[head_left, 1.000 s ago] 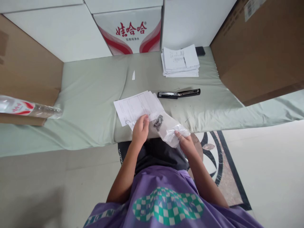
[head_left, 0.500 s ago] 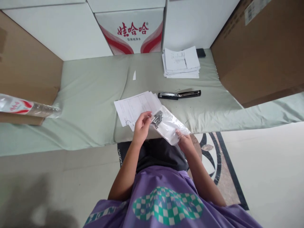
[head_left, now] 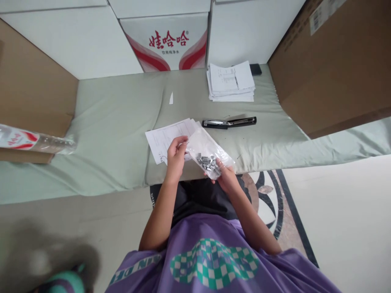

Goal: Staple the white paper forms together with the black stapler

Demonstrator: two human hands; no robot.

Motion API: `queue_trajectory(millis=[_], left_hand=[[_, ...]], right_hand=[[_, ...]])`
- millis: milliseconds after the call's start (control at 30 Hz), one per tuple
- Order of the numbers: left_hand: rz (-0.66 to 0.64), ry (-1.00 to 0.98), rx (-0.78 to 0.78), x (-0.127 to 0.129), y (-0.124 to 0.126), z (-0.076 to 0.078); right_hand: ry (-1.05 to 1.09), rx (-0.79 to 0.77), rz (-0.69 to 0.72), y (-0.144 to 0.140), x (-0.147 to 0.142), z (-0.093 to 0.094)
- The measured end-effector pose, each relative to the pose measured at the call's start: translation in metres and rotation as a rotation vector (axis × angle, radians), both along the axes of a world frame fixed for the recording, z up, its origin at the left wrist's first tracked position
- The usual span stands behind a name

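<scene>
A small clear plastic bag (head_left: 205, 146) with several strips of metal staples (head_left: 207, 161) in it is held up between both hands over the near edge of the green mat. My left hand (head_left: 175, 156) pinches the bag's upper left edge. My right hand (head_left: 224, 178) grips its lower right corner, where the staples have gathered. Beneath the bag lie a few printed sheets (head_left: 166, 138) on the mat. A black stapler (head_left: 229, 121) lies just beyond them.
A stack of papers (head_left: 231, 81) and a dark phone (head_left: 255, 69) sit at the back of the green mat (head_left: 116, 122). Brown cartons (head_left: 330, 69) flank both sides, white boxes and a red-printed carton (head_left: 166, 40) stand behind. A water bottle (head_left: 33, 139) lies at left.
The bag has been tipped: the staples slid from the end near my left hand down to my right-hand corner. Both hands moved closer together and a little left.
</scene>
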State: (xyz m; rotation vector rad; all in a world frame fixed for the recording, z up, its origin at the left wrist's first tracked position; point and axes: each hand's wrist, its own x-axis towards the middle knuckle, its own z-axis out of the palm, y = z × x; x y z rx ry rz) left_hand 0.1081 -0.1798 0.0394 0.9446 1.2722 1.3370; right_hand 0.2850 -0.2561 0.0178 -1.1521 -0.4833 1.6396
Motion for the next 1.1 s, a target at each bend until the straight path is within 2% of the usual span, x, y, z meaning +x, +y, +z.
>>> queue_trajectory(millis=[100, 267, 400, 500, 667, 767, 833, 1000, 1100], left_hand=[[0.027, -0.075, -0.085, 0.001, 0.003, -0.01], [0.024, -0.163, -0.215, 0.006, 0.003, -0.016], [0.11, -0.187, -0.228, 0.005, 0.006, -0.018], [0.155, -0.194, -0.243, 0.003, 0.007, -0.018], [0.173, -0.193, -0.241, 0.002, 0.005, -0.021], [0.181, -0.184, -0.234, 0.001, 0.004, -0.024], [0.198, -0.177, -0.229, 0.001, 0.003, -0.026], [0.257, -0.127, -0.21, 0.0, 0.001, -0.03], [0.299, -0.121, -0.182, 0.003, 0.0, -0.032]], right_hand=[[-0.011, -0.025, -0.014, 0.006, -0.004, 0.006], [-0.079, -0.053, 0.023, 0.016, -0.005, 0.013], [-0.135, -0.151, 0.172, 0.019, -0.001, 0.016], [-0.127, -0.172, 0.229, 0.019, 0.003, 0.021], [-0.122, -0.137, 0.311, 0.015, 0.01, 0.028], [-0.141, -0.064, 0.348, 0.013, 0.012, 0.028], [-0.188, 0.024, 0.306, 0.01, 0.013, 0.026], [-0.417, 0.242, -0.011, 0.004, 0.009, 0.02], [-0.594, 0.363, -0.082, 0.001, 0.008, 0.017]])
